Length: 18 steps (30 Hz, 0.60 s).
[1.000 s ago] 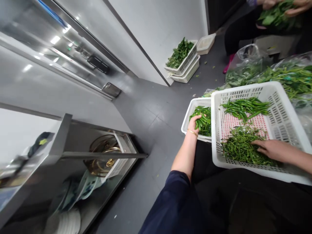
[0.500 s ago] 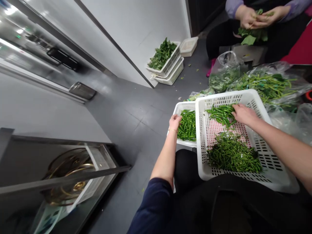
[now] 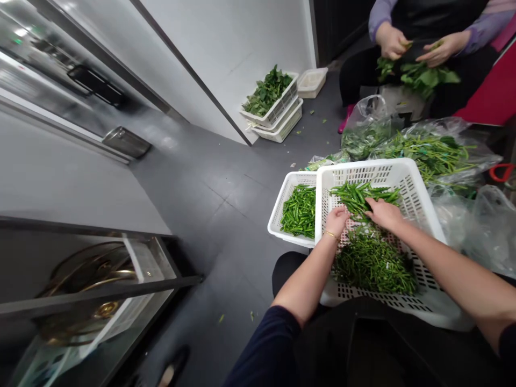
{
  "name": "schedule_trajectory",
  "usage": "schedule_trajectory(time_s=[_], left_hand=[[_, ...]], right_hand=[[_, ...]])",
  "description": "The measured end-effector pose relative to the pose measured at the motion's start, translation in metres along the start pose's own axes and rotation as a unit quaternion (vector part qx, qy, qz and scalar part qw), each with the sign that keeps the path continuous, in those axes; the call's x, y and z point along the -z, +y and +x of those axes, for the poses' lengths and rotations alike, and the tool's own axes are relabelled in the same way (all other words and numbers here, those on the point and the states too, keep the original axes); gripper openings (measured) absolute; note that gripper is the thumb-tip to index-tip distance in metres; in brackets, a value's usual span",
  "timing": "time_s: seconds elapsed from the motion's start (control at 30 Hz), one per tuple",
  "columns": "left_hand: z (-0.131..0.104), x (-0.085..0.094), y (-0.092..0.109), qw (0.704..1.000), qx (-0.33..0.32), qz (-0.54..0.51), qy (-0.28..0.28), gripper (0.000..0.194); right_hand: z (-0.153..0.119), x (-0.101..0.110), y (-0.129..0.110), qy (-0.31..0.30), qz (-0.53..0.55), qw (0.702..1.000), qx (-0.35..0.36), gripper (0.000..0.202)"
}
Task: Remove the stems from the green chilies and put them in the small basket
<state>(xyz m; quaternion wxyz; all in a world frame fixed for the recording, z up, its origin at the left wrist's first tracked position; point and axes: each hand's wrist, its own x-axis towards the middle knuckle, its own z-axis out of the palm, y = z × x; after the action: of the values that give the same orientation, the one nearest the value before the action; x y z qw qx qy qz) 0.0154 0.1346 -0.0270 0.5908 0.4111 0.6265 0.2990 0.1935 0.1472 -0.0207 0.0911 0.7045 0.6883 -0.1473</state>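
Observation:
A large white perforated basket [image 3: 429,207] rests over my lap. In its far part lies a small heap of green chili peppers [image 3: 355,194]; nearer to me is a bigger pile of thin green stems [image 3: 374,266]. My right hand [image 3: 385,214] reaches into the chili heap, thumb and forefinger apart and touching the peppers. Just left of it, inside the basket, my left hand [image 3: 337,221] has its fingers drawn together at the heap's near edge; what they hold, if anything, is hidden. A smaller white basket [image 3: 276,215] of chili peppers [image 3: 299,212] stands to the left, partly under the large one.
Plastic bags of leafy greens [image 3: 431,153] lie beyond the basket. Across from me a person's hands [image 3: 437,51] handle leaves. Stacked baskets [image 3: 282,126] stand by the wall, with a metal shelf [image 3: 169,285] at lower left.
My left hand has moved from the smaller basket into the large one. My right hand has shifted left and nearer within the chili heap. The other person's hands have drawn apart.

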Motion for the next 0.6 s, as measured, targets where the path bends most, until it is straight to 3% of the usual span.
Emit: schedule_trajectory(time_s=[0.07,0.13,0.17,0.27,0.37,0.5,0.6], left_hand=[[0.011,0.004,0.01,0.982,-0.115,0.151,0.008,0.044],[0.029,0.005,0.026,0.927,-0.222,0.303,-0.008,0.057],[0.04,0.004,0.033,0.898,-0.246,0.364,-0.02,0.061],[0.078,-0.006,0.047,0.85,-0.202,0.483,-0.06,0.066],[0.104,-0.018,0.046,0.838,-0.148,0.521,-0.061,0.066],[0.106,-0.026,0.037,0.82,-0.157,0.549,-0.048,0.056],[0.092,-0.025,0.031,0.793,-0.17,0.577,-0.096,0.049]], right_hand=[[0.012,0.013,0.01,0.009,0.016,1.0,0.001,0.049],[0.032,0.025,0.021,0.041,0.038,0.998,-0.028,0.056],[0.042,0.028,0.026,0.051,0.049,0.996,-0.049,0.06],[0.063,0.024,0.029,0.03,0.074,0.992,-0.098,0.072],[0.057,0.003,0.016,0.023,0.075,0.99,-0.12,0.072],[0.031,-0.024,-0.003,0.043,0.079,0.991,-0.1,0.067],[0.01,-0.036,-0.014,0.056,0.092,0.992,-0.064,0.061]])
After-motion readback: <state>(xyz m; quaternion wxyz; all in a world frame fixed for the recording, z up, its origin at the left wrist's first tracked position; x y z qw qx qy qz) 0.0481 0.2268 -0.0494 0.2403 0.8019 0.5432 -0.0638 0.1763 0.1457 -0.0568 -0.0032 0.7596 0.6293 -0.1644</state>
